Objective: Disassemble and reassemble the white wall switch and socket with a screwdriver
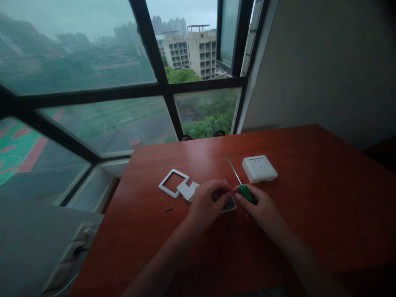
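In my right hand is a screwdriver with a green handle, its metal shaft pointing up and to the left. The fingertips of my left hand are pinched together close to my right fingertips; whatever is between them is too small to make out. Beneath both hands lies a dark-centred part with a pale edge, mostly covered by the left hand. Just left of that hand rest a white notched plate and a white square frame, which touch or overlap. A small screw lies nearer to me.
A white wall socket on its box sits to the right, behind my right hand. The reddish-brown table reaches to the windows at the back. Several sockets with a plugged-in black plug are on the low wall at left.
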{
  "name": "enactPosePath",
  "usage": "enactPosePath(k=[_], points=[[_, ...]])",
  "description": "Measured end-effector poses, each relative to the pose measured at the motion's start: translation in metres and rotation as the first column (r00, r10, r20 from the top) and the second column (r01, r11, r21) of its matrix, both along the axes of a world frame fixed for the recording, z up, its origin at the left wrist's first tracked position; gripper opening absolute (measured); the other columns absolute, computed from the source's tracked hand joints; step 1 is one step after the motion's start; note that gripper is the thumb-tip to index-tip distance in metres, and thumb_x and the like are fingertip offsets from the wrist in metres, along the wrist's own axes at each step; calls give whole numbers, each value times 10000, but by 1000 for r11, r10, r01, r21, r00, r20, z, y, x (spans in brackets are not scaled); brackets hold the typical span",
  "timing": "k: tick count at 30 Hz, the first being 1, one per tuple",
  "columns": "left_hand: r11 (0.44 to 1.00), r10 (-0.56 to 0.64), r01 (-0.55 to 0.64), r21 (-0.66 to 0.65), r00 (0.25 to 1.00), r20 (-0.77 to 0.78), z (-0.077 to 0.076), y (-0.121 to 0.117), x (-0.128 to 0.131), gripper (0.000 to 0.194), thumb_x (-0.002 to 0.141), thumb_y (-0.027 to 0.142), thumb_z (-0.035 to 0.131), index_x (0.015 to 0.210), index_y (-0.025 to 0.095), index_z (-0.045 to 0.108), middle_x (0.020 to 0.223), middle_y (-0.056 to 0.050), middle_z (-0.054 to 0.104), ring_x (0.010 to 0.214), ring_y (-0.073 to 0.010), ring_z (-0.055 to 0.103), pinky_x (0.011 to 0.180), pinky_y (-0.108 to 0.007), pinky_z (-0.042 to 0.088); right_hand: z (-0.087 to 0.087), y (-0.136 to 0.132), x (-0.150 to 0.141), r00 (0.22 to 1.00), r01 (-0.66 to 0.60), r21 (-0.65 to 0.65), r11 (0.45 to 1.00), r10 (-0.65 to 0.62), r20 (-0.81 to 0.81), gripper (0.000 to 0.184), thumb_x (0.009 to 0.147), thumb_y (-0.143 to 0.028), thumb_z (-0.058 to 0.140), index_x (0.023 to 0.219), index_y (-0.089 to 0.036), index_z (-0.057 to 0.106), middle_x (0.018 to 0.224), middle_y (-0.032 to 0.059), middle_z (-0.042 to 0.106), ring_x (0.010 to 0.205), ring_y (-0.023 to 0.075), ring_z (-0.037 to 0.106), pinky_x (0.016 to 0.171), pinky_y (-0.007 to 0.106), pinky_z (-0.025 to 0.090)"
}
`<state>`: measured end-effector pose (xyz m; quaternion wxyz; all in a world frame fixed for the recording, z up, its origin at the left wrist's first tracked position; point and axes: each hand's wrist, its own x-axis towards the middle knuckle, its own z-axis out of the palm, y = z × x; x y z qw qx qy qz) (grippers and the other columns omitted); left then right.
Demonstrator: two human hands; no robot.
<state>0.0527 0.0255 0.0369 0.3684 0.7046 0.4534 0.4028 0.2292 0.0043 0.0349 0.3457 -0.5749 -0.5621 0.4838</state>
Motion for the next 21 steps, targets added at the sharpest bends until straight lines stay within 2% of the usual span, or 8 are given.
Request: enactPosePath(k=[3,5,7,9,13,17,21], points=[[997,27,-23,67,998,-58,-1,4,-4,190,750,34,652,866,183,678,847,-5,702,769,-139,645,719,-231,496,12,2,17,994,-23,78,997,14,108,299,824,-400,582,1029,-191,641,871,60,690,816,232,658,712,336,513],[996,37,-31,83,996,-75,-3,7,-6,198,744,26,649,860,184,674,838,0,701,754,-133,644,703,-223,492,22,3,32,953,-88,217,972,18,304,331,818,-313,558,1122,-191,610,1042,98,700,975,265,653,848,389,498],[996,51,-43,80,994,-94,-4,10,-7,191,740,33,653,854,185,671,832,2,705,737,-134,646,688,-224,491,36,4,48,879,-193,286,938,36,475,404,804,-220,518,1205,-197,557,1108,112,690,1002,272,659,860,414,505],[995,63,-54,79,990,-123,-6,12,-8,193,732,38,659,853,187,671,831,0,710,736,-142,650,690,-237,494,53,5,62,797,-309,303,901,72,600,473,794,-170,501,1265,-207,510,1178,123,668,1044,280,651,868,428,511],[993,34,-14,117,984,-172,-6,16,-7,226,733,35,660,886,200,683,859,-4,725,782,-162,666,729,-262,492,92,10,79,678,-499,366,785,91,729,479,807,-151,496,1274,-256,514,1256,79,622,1113,265,617,917,412,502],[986,5,38,165,967,-255,-6,18,-6,200,741,38,671,841,209,697,860,-1,733,796,-169,663,762,-278,470,125,13,80,659,-543,444,712,34,751,347,855,-244,521,1198,-284,560,1200,59,640,1067,272,631,856,383,527],[983,26,26,182,961,-277,-7,18,-6,183,732,51,698,835,202,695,845,1,730,783,-166,657,758,-275,456,138,14,74,686,-511,510,692,-29,727,248,859,-353,559,1099,-315,606,1059,18,708,917,265,686,771,389,539]])
